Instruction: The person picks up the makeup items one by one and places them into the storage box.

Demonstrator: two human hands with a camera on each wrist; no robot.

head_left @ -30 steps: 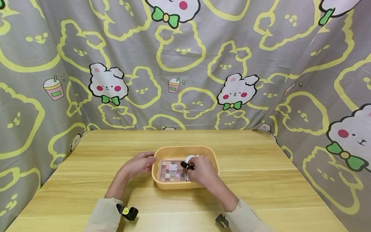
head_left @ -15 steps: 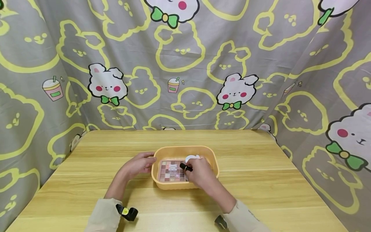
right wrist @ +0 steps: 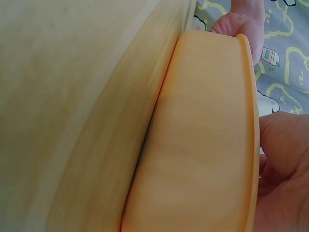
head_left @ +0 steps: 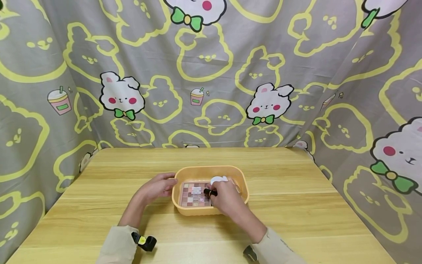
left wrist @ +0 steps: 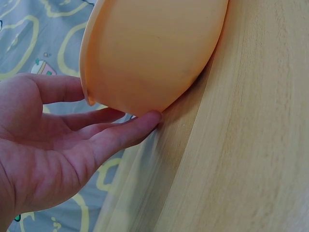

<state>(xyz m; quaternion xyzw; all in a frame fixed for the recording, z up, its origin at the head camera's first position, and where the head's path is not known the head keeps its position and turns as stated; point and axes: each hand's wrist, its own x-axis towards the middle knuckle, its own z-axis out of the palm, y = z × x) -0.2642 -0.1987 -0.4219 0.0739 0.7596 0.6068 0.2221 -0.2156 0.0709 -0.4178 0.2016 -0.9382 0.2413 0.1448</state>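
In the head view a shallow orange plastic basket (head_left: 197, 211) stands on the table. My left hand (head_left: 158, 187) touches its left end; in the left wrist view the fingers (left wrist: 130, 130) lie fairly straight against the outer wall and rim. Inside the basket's left half lies an eyeshadow palette (head_left: 188, 200) with many coloured squares. My right hand (head_left: 227, 198) reaches into the basket and pinches a black lipstick tube (head_left: 210, 192) with a thin gold band, over the palette's right edge. A white round item (head_left: 216, 179) shows behind that hand. The right fingertips are mostly hidden.
The wooden table (head_left: 296, 212) carries the basket near its middle. A grey curtain (head_left: 217, 124) with rabbit prints hangs behind and at both sides. A black wrist camera (head_left: 146, 242) is strapped to the left sleeve, and another black mount (head_left: 250, 253) to the right.
My right hand has shifted slightly left and towards me with the black lipstick tube, uncovering more of the basket's right side. My left hand has stayed at the basket's left end.
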